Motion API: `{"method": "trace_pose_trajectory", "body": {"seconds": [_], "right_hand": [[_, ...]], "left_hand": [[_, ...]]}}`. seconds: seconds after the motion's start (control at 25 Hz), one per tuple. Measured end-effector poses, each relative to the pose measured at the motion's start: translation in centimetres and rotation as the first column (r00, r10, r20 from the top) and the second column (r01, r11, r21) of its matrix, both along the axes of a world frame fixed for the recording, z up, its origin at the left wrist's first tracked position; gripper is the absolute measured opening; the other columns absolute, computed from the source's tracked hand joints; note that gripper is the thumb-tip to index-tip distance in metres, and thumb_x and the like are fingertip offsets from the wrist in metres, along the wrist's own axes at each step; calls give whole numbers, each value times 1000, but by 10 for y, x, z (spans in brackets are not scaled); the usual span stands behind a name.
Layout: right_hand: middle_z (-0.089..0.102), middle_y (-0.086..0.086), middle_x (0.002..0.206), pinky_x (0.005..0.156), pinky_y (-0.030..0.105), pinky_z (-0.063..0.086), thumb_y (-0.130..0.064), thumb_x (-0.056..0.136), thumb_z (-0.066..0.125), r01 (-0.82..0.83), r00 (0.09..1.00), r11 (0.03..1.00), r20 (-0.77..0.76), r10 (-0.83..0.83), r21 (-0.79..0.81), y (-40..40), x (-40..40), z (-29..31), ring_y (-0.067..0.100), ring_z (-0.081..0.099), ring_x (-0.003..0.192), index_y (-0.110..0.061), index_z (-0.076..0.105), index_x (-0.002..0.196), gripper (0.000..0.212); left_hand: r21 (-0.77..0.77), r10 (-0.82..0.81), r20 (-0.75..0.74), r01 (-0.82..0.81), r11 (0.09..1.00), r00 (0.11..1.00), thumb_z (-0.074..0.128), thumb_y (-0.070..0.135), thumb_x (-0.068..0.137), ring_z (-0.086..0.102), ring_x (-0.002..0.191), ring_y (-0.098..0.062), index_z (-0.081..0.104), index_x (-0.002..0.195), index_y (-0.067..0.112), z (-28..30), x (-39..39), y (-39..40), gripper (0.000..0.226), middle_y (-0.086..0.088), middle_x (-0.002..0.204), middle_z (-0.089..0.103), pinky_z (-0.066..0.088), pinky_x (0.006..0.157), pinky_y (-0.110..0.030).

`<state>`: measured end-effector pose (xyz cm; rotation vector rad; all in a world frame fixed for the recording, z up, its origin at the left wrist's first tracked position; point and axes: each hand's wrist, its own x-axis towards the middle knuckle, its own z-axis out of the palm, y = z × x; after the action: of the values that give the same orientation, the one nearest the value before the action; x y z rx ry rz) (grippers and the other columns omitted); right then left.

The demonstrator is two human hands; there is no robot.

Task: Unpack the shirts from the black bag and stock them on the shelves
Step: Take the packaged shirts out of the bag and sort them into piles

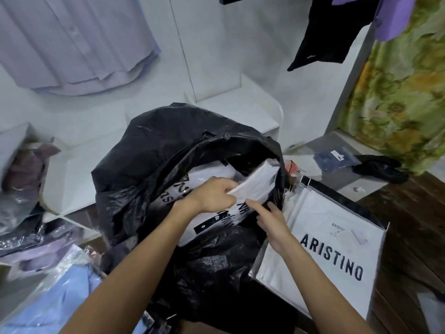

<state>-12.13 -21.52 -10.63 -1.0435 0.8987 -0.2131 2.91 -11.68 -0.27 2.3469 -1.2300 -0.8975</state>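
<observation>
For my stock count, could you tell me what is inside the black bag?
Packaged white shirts fill the black bag; the left hand grips one. Anything deeper is hidden.

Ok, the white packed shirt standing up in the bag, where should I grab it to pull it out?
Grip the shirt by its raised near edge, where the left hand already pinches it, coming from above through the bag mouth. It stands tilted against the bag's right wall, so that edge is the only free part. The right hand could likely steady its lower side.
</observation>
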Motion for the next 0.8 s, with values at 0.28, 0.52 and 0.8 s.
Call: {"method": "trace_pose_trajectory", "body": {"seconds": [0.28,0.52,0.8], "right_hand": [[74,-2,127,112,42,47,-55,48,99,7,920,999,392,-24,44,2,-8,24,17,68,121,-16,54,141,110],[75,9,121,91,36,60,-24,79,80,264,842,958,511,-172,-112,-10,-12,88,25,72,113,-10,66,126,51],[78,-5,109,81,28,58,-18,81,87,448,890,854,227,-396,-265,-31,-91,52,14,74,101,-25,67,122,47]], "left_hand": [[-395,-11,-181,-62,916,983,68,5,76,60,69,-23,65,80,4,92,-8,41,5,-26,81,63,53,60,-40],[-655,136,-236,-261,709,962,82,15,82,67,103,-5,53,119,33,124,-20,35,51,8,114,67,59,82,-28],[-529,240,-333,-392,753,912,81,18,81,65,98,2,44,135,29,26,-64,-25,66,20,113,62,53,72,-16]]}}
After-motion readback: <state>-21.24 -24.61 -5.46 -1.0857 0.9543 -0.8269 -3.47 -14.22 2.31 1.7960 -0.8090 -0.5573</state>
